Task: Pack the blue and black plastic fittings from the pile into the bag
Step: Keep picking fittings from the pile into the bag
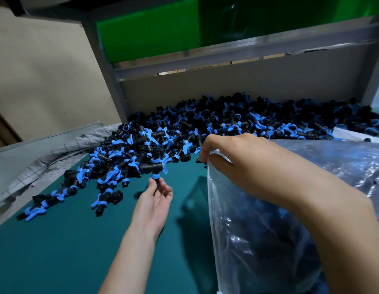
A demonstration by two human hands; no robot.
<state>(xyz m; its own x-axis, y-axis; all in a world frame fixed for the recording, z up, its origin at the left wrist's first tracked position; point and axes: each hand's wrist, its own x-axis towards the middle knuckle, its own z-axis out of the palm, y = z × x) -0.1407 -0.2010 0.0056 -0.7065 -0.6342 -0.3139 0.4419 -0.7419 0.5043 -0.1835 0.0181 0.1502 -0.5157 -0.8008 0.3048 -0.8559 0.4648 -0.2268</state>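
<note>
A big pile of blue and black plastic fittings [205, 128] spreads across the back of the green table top [57, 247]. My left hand [155, 200] lies palm up at the pile's near edge, its fingertips pinching the lower stub of one T-shaped fitting [151, 168]. My right hand [233, 153] grips the upper rim of a clear plastic bag [258, 230] at the right and holds it up. Dark fittings show through the bag's film.
A crumpled grey checked cloth [57, 158] lies at the table's left edge. A grey metal frame [112, 81] and a beige back board [226, 88] close off the rear, with a green panel [152, 32] above. Bare green surface lies in front of the pile.
</note>
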